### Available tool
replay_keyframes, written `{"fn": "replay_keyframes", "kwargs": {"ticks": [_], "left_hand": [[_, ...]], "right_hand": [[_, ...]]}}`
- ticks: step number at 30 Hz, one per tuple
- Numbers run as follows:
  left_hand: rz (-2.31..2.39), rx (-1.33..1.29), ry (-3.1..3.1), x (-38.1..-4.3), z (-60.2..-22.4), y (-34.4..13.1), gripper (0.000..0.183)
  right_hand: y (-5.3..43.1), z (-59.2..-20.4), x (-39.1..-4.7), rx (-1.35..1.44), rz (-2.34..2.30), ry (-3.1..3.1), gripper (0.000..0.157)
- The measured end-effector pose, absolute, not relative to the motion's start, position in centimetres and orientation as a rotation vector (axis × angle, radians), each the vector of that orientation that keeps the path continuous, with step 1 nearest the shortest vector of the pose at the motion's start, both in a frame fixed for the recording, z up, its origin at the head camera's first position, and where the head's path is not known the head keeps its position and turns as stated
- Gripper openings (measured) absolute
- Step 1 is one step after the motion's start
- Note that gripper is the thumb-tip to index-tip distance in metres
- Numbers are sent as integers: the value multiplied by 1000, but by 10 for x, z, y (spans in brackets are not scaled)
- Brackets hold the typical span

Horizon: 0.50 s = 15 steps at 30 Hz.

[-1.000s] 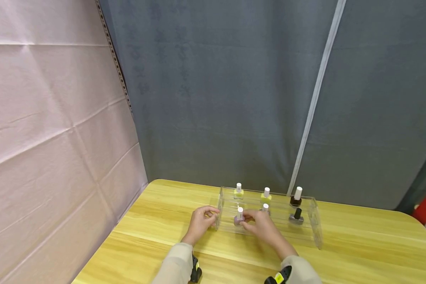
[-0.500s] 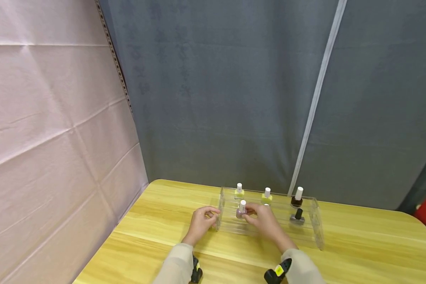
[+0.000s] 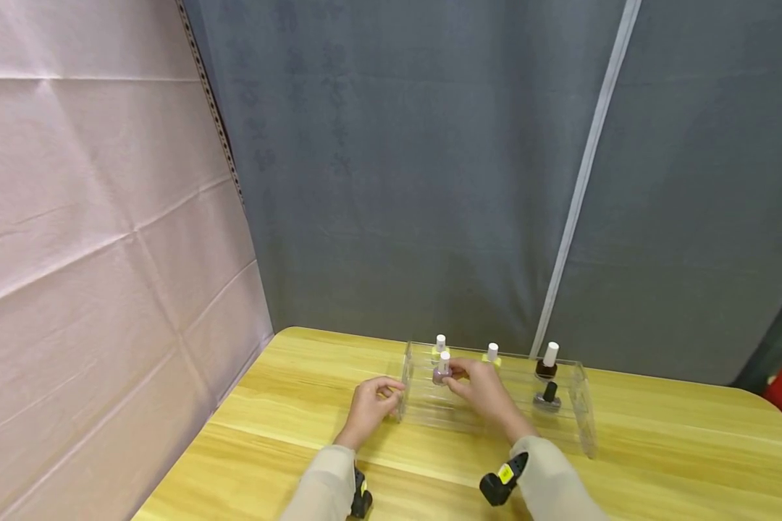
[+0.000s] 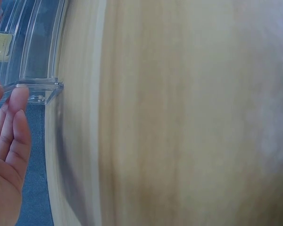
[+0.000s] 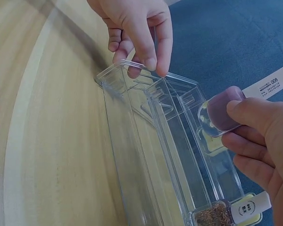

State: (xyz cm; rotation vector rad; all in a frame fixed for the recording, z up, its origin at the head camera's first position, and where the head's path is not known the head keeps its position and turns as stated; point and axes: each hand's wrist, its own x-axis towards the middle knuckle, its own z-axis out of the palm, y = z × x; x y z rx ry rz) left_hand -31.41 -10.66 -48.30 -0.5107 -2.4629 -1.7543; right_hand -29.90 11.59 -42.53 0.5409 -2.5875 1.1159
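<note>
My right hand (image 3: 485, 396) pinches a mauve nail polish bottle (image 3: 441, 375) with a white cap, holding it over the left part of a clear acrylic tiered rack (image 3: 585, 420). In the right wrist view the bottle (image 5: 222, 112) is between thumb and fingers, its cap pointing up and right. A yellow polish bottle (image 5: 212, 143) stands partly hidden behind it. My left hand (image 3: 369, 409) pinches the rack's left end panel; the right wrist view shows its thumb and finger on that edge. A glitter polish bottle (image 5: 212, 215) sits on a lower tier.
Along the top tier stand another yellow bottle (image 3: 492, 357) and a dark bottle (image 3: 545, 369) with a white cap. A grey bottle (image 3: 547, 402) with a black cap is on a lower tier at right. Behind the wooden table (image 3: 313, 362) hangs a grey curtain (image 3: 397, 181).
My right hand has lifted the mauve bottle off the lower tier and moved it up and back, toward the top tier. My left hand has stayed on the rack's end.
</note>
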Motion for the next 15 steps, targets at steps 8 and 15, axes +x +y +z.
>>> {"fn": "replay_keyframes", "kwargs": {"ticks": [8,15], "left_hand": [[-1734,-524,-2470,-316,-485,-107,13],[-1723,-529,-2466,-315,-482,-106,12]], "right_hand": [[114,-423,-303,526,1122,-2597,21],[111,-427,-307,488,1130,-2611,22]]}}
